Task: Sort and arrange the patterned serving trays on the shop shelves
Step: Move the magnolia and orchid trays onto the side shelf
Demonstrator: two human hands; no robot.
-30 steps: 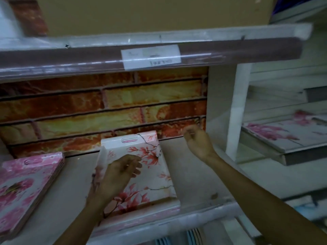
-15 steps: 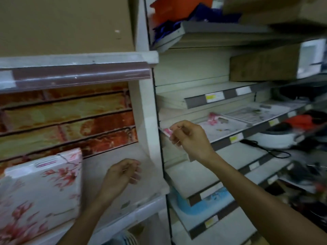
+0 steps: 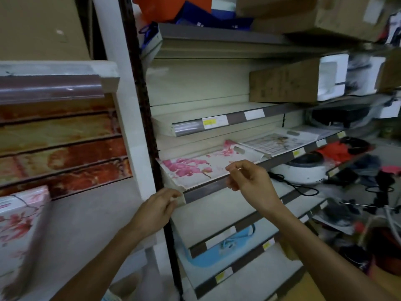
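Trays with red blossom print (image 3: pixel 20 224) lie stacked at the far left on the pale shelf (image 3: pixel 86 218) below the brick-pattern backing; left hand (image 3: pixel 155 210), fingers curled, touches the near left corner of the pink orchid tray (image 3: pixel 195 168), though whether it grips the corner I cannot tell; that tray lies flat on the next bay's shelf; right hand (image 3: pixel 249 181) hovers at its front edge, fingers curled, thumb and forefinger close together, holding nothing visible; grid-pattern tray (image 3: pixel 275 142) lies just beyond to the right; white appliance (image 3: pixel 301 170) sits one shelf lower.
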